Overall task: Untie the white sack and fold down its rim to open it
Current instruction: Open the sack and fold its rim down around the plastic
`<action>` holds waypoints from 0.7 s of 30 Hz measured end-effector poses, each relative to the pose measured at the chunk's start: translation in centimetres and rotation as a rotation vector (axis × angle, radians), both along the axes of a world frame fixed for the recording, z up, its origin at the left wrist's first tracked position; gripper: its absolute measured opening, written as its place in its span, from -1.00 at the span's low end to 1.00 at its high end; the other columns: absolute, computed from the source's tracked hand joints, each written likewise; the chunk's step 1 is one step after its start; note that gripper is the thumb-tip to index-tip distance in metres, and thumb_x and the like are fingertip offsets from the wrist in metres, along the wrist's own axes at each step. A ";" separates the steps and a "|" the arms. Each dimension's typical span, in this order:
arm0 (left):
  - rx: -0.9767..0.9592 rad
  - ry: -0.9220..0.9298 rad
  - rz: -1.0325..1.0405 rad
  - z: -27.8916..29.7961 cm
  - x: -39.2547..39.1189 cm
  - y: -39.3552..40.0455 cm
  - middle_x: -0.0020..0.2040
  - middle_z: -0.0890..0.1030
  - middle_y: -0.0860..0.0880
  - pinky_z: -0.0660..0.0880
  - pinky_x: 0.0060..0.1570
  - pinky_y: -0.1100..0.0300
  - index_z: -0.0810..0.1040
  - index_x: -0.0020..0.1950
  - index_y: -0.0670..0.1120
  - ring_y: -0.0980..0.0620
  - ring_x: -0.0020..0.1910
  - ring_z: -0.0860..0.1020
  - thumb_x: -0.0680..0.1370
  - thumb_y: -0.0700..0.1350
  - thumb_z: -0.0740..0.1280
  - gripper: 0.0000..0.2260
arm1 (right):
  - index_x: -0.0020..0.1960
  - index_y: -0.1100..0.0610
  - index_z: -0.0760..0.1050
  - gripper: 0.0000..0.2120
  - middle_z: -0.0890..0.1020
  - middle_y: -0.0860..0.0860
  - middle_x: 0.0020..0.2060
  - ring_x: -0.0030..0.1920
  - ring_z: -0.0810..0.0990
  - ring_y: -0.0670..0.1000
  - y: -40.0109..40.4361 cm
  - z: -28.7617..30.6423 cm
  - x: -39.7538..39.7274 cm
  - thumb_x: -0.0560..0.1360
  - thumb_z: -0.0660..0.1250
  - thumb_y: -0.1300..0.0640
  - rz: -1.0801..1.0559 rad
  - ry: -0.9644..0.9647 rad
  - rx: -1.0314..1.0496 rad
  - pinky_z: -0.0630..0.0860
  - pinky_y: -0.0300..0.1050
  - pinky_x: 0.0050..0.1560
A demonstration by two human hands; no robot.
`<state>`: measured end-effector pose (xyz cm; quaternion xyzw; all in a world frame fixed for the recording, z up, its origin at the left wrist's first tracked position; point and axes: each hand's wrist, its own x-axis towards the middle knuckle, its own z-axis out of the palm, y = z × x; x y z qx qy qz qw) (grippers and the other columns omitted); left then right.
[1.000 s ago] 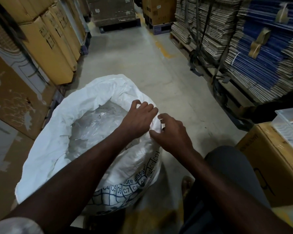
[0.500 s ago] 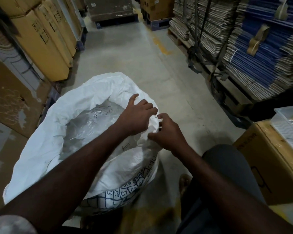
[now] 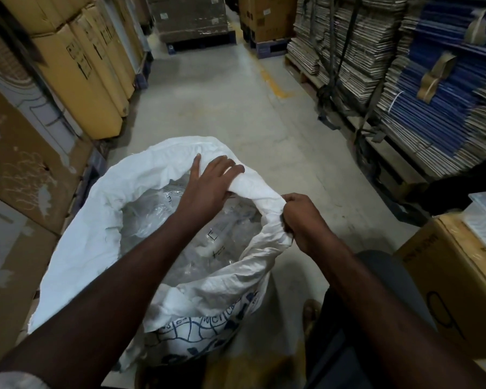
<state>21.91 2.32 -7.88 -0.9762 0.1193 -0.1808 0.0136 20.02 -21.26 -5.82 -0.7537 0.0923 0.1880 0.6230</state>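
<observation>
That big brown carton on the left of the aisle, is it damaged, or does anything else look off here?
Yes, the brown carton is scuffed: its printed face is scratched and patches of the top layer are torn away, showing paler board. The white sack looks fine; its rim is merely crumpled where the left hand and right hand hold it.

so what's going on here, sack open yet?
A person is working the rim of the white sack standing on the warehouse floor. The left hand grips the far rim; the right hand pinches the bunched near-right rim. The mouth is already open, with clear plastic packets showing inside. The rim is partly folded down.
</observation>
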 end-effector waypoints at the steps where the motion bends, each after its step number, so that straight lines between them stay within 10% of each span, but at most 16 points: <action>1: 0.037 -0.022 0.025 0.2 0.3 0.0 0.31 0.55 0.05 0.09 0.58 -0.32 0.46 0.46 0.07 -0.05 0.45 0.45 0.58 -0.03 0.46 -0.54 | -0.04 0.27 0.60 -0.76 0.62 0.18 -0.20 -0.33 0.49 0.05 -0.1 0.2 0.3 0.38 0.24 0.22 0.049 -0.023 -0.043 0.36 -0.18 -0.32; 5: 0.228 -0.007 0.145 0.4 1.0 0.2 -0.06 0.62 0.00 0.37 0.11 -0.10 0.49 0.46 0.01 -0.15 -0.02 0.55 0.50 0.00 0.54 -0.45 | -0.22 0.12 0.47 -0.66 0.55 0.02 -0.29 -0.30 0.47 0.04 0.6 0.1 1.6 0.55 0.27 -0.13 0.101 -0.037 -0.129 0.34 -0.11 -0.25; 9: 0.320 0.322 0.211 1.0 0.9 1.2 0.35 0.47 -0.06 0.41 0.11 -0.04 0.20 0.68 0.25 -0.10 0.26 0.54 0.42 0.29 0.57 -0.09 | 0.26 -0.02 0.51 -0.23 0.64 -0.02 0.15 0.17 0.62 0.05 2.5 -0.8 1.5 0.44 0.10 -0.63 0.234 -0.178 -0.321 0.51 0.01 0.17; 13: 0.259 0.661 0.243 1.8 0.4 2.3 0.52 0.18 -0.15 0.58 0.13 -0.07 0.05 0.71 0.30 -0.21 0.34 0.51 0.41 -0.01 0.68 0.08 | 0.35 -0.07 0.48 -0.39 0.59 0.11 0.31 0.32 0.54 0.21 3.2 -1.9 1.6 0.60 -0.05 -0.44 0.350 -0.267 -0.578 0.45 0.17 0.32; 21: 0.111 0.518 0.155 1.6 1.3 2.4 0.66 0.19 -0.27 0.57 0.26 -0.13 0.14 0.74 0.05 -0.31 0.39 0.57 0.67 -0.24 0.25 -0.34 | 0.28 0.04 0.63 -0.69 0.71 0.01 0.19 0.23 0.62 0.06 6.7 1.1 1.4 0.62 0.23 0.18 0.339 -0.677 -0.483 0.54 -0.02 0.26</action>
